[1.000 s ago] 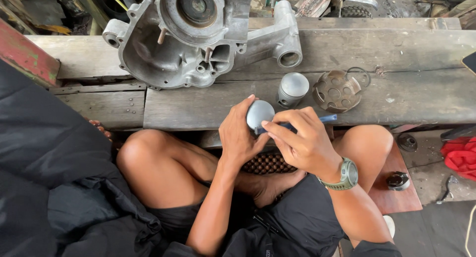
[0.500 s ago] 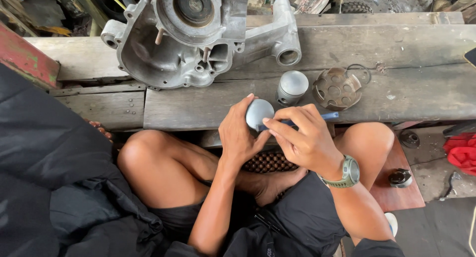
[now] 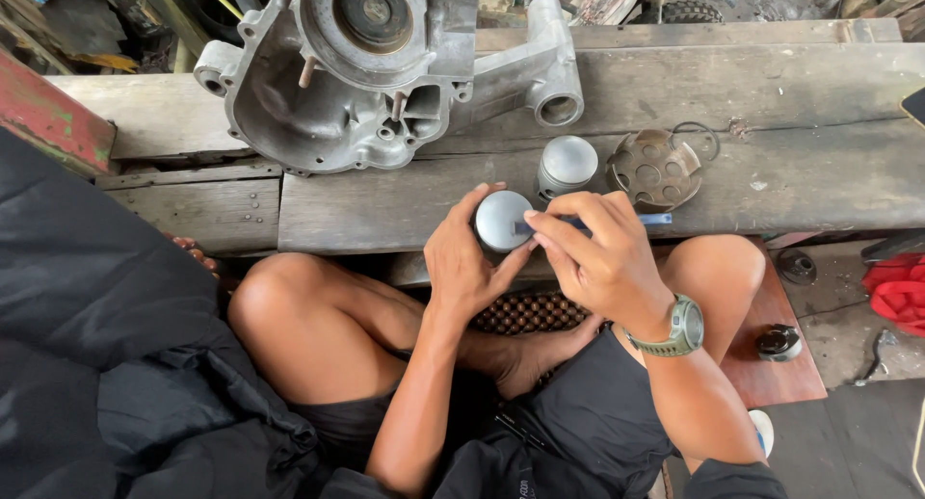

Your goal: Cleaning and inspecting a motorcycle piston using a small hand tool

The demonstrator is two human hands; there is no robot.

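My left hand (image 3: 462, 263) grips a round silver piston (image 3: 502, 220) from the left and below, its flat crown facing up. My right hand (image 3: 602, 258) pinches a thin blue-handled tool (image 3: 655, 219) whose tip lies across the piston's crown. Both hands hover over my crossed bare legs, just in front of the wooden bench (image 3: 819, 181). A second silver piston (image 3: 566, 166) stands upright on the bench just behind my hands. A green watch (image 3: 682, 329) sits on my right wrist.
A large grey aluminium engine case (image 3: 376, 75) lies on the bench at the back. A rusty perforated round plate (image 3: 655, 170) with a wire ring rests right of the second piston. Black cloth (image 3: 96, 345) covers the left. A red rag (image 3: 901, 287) and small black part (image 3: 777, 342) lie at right.
Both hands stay on the piston and tool almost unmoved; the view has shifted only slightly.
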